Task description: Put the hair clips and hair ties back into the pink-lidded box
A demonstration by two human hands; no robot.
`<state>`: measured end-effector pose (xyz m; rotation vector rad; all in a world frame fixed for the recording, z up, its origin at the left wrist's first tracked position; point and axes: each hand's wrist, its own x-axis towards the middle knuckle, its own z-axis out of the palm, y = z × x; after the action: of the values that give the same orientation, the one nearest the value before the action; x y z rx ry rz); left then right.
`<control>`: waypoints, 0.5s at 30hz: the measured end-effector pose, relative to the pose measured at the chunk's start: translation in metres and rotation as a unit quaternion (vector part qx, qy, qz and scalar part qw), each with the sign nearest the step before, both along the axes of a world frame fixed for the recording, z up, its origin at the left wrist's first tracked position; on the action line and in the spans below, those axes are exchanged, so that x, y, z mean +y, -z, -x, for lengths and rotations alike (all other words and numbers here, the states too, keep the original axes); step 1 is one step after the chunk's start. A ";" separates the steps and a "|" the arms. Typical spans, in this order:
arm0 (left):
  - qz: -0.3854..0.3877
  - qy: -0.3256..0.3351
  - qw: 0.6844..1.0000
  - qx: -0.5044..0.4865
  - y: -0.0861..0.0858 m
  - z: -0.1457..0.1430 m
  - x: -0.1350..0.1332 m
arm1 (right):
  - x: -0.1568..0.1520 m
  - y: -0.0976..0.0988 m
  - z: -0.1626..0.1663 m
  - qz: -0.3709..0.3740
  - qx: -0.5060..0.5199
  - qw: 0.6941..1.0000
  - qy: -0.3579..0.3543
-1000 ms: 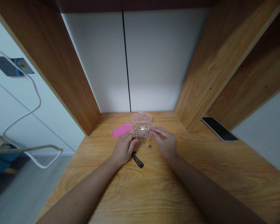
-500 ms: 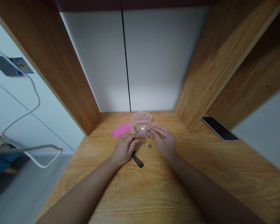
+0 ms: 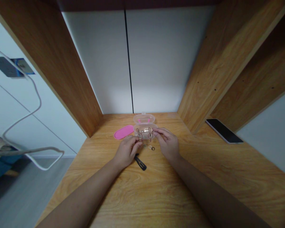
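My left hand (image 3: 126,151) and my right hand (image 3: 167,143) each pinch one end of a small gold hair clip (image 3: 144,132) shaped like rabbit ears. They hold it just above the wooden desk (image 3: 156,190), in front of a clear plastic case (image 3: 144,124) that lies open. A black hair clip (image 3: 140,163) rests on the desk by my left hand. Two small rings (image 3: 151,147) lie between my hands.
A pink oval lid (image 3: 123,131) lies left of the clear case. A dark phone (image 3: 224,130) rests on the desk at the right, beside a wooden side panel (image 3: 213,66). A white cable (image 3: 26,126) hangs past the desk's left edge.
Both hands have stayed almost still with the gold clip between them; it has shifted very slightly.
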<state>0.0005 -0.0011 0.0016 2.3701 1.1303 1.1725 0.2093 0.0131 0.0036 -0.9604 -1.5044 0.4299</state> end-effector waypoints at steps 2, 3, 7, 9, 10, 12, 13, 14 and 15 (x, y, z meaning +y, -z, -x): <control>0.000 0.000 1.000 0.003 0.001 0.000 0.000 | 0.000 0.001 0.000 0.002 0.006 1.000 -0.004; 0.000 -0.001 1.000 0.004 0.001 0.000 0.000 | 0.001 0.001 0.000 0.004 0.007 1.000 -0.009; 0.007 0.000 1.000 -0.002 0.000 0.000 0.000 | 0.001 0.003 -0.001 0.016 0.008 1.000 -0.018; 0.011 -0.001 1.000 -0.004 -0.001 0.000 -0.001 | 0.001 0.004 -0.001 0.017 0.009 1.000 -0.015; 0.012 -0.003 1.000 -0.004 -0.001 0.000 -0.001 | 0.002 0.004 -0.001 0.016 0.008 1.000 -0.014; 0.011 -0.005 1.000 -0.003 -0.002 0.000 -0.001 | 0.002 0.004 -0.001 0.012 0.006 1.000 -0.010; 0.010 -0.005 1.000 -0.002 -0.002 0.000 -0.001 | 0.002 0.004 -0.001 0.011 0.006 1.000 -0.009; 0.010 -0.004 1.000 -0.002 -0.002 0.000 -0.001 | 0.002 0.005 -0.001 0.011 0.006 1.000 -0.009; 0.009 -0.004 1.000 -0.002 -0.001 0.000 -0.001 | 0.002 0.005 -0.001 0.013 0.008 1.000 -0.009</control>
<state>0.0007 -0.0017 0.0030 2.3511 1.1445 1.1639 0.2102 0.0152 -0.0012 -0.9620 -1.4973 0.4690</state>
